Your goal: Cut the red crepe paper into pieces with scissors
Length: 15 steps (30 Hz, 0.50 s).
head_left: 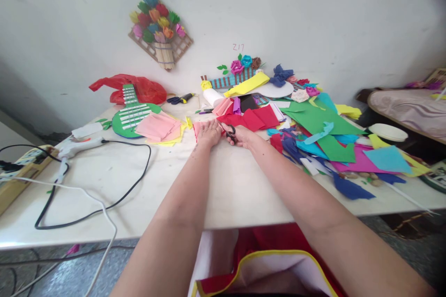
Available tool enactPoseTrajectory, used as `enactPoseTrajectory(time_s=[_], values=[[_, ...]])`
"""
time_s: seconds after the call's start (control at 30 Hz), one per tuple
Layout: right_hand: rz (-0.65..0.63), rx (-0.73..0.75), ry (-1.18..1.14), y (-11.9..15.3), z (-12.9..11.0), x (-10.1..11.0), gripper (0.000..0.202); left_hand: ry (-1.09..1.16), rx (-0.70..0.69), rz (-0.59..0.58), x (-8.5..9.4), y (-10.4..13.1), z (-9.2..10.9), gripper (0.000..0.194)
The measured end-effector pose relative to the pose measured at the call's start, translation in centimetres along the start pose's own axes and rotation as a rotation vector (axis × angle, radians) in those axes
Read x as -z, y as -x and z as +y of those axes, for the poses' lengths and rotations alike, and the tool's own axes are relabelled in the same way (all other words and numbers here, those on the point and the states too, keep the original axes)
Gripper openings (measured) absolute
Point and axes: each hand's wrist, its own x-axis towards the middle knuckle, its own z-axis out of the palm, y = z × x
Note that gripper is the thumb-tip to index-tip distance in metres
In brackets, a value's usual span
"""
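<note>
My right hand (244, 137) is closed on a pair of scissors (231, 132) with dark handles. The blades point left and are mostly hidden near my left fingers. My left hand (209, 132) lies flat on the table, its fingers over a piece of pink paper (197, 129) with a red edge. Just beyond both hands lie red paper pieces (253, 119). To the left, a stack of pink paper pieces (158, 126) rests over yellow paper and partly on a green guitar-shaped craft (130, 113) with white strips.
A white glue gun (81, 147) with a looping black cord (146, 167) occupies the left. Coloured paper scraps, including a green sheet (320, 118), cover the right. Dark-handled pliers (180, 99) and a white roll (212, 97) lie behind. A flower craft (160, 30) hangs on the wall.
</note>
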Motion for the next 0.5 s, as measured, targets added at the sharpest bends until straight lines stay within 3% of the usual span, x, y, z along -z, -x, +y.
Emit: enactPoseTrajectory(time_s=[0.5], values=[[0.061, 0.050, 0.024, 0.41, 0.14, -0.48, 0.044, 0.010, 0.006, 0.007, -0.46, -0.45, -0.33, 0.057]])
